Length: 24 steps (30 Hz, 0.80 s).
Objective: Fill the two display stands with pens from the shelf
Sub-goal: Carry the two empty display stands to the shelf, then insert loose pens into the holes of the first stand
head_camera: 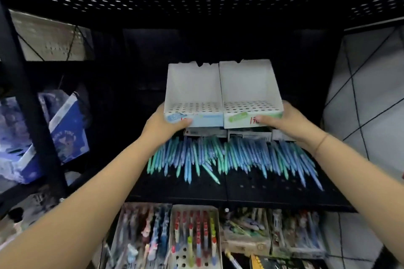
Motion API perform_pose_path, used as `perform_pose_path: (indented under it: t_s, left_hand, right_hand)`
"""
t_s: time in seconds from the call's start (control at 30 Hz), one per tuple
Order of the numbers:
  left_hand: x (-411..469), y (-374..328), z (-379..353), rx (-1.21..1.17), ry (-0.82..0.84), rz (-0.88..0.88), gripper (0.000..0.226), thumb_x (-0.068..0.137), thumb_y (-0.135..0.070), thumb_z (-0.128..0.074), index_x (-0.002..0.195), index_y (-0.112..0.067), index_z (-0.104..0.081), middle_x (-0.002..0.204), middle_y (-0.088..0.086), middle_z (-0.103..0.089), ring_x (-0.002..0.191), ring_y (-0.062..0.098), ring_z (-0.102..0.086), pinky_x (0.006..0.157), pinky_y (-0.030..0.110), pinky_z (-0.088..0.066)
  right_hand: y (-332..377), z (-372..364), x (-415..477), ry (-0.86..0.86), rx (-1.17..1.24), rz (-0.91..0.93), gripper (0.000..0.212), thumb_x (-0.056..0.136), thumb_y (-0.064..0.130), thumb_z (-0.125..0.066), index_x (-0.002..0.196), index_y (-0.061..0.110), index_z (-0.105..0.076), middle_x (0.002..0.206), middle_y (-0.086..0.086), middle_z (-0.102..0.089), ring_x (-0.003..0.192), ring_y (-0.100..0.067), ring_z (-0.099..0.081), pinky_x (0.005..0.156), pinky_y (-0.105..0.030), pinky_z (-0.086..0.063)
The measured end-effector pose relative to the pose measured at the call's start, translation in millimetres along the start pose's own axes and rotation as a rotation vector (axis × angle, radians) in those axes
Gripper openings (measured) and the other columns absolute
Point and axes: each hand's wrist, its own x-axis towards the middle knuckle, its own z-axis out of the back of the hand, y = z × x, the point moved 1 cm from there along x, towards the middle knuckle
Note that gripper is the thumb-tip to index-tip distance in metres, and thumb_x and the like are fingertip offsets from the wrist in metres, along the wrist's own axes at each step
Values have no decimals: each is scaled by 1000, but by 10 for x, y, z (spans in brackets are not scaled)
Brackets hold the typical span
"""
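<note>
Two white cardboard display stands sit side by side above the black shelf, each with a perforated floor and no pens in it. The left stand (pixel 193 94) has a blue front label; my left hand (pixel 166 124) grips its front left corner, thumb on the label. The right stand (pixel 249 91) has a green label; my right hand (pixel 288 121) grips its front right corner the same way. Below the stands, a heap of blue and green pens (pixel 229 157) lies spread across the shelf (pixel 218 190).
Small boxes (pixel 247 134) lie under the stands behind the pens. The lower tier holds several trays of assorted pens (pixel 192 238). A black upright post (pixel 32 105) and blue boxes (pixel 65 133) stand at left. A tiled wall (pixel 367 105) is at right.
</note>
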Motion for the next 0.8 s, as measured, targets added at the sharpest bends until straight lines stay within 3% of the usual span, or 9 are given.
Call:
perform_pose_path:
  t_s: [0.07,0.23,0.37,0.57,0.7,0.8]
  left_hand:
    - [211,120,-54,-19,28,21,73,75,-40,-79,138,-25,-45,123,-9,-59,108,11,-57,87,26,-44]
    - [567,451,-243,-11,124,59,73,73,-47,-78,136,-28,-46,126,-11,-60,111,11,-56,90,26,-43]
    - [748,497,-380,-24,118,58,80,72,-51,-78,139,-28,-42,125,-11,-59,112,12,-57,90,26,-45]
    - [858,478,-658,15,182,87,82,76,-45,-77,144,-27,-35,132,-9,-55,118,14,-54,94,27,-43]
    - [904,457,-747,71,153,129,80,80,-44,-73,145,-24,-32,139,-2,-51,124,20,-50,93,28,-41]
    - [927,480,-767,160,121,165,82,78,-50,-72,144,-21,-32,139,1,-51,126,26,-48,103,38,-42]
  right_hand:
    - [-122,-66,227,-5,-16,-46,80,66,47,-81,134,21,-49,126,6,-60,115,-14,-57,102,-34,-44]
    - [-421,-233,471,-34,-21,-104,85,62,56,-79,134,21,-49,124,7,-61,114,-14,-57,101,-34,-44]
    - [-627,-257,542,-44,2,-115,61,73,39,-79,127,21,-55,118,6,-64,111,-14,-59,99,-34,-46]
    - [-849,-127,627,-95,-5,-211,73,68,38,-83,130,16,-50,119,2,-63,108,-17,-61,97,-37,-49]
    - [-924,-124,696,-87,-59,-245,72,73,31,-82,131,13,-44,118,0,-60,105,-17,-58,91,-30,-47]
    - [-935,-148,748,-93,-105,-238,72,74,32,-81,131,12,-42,119,0,-58,106,-17,-56,92,-29,-45]
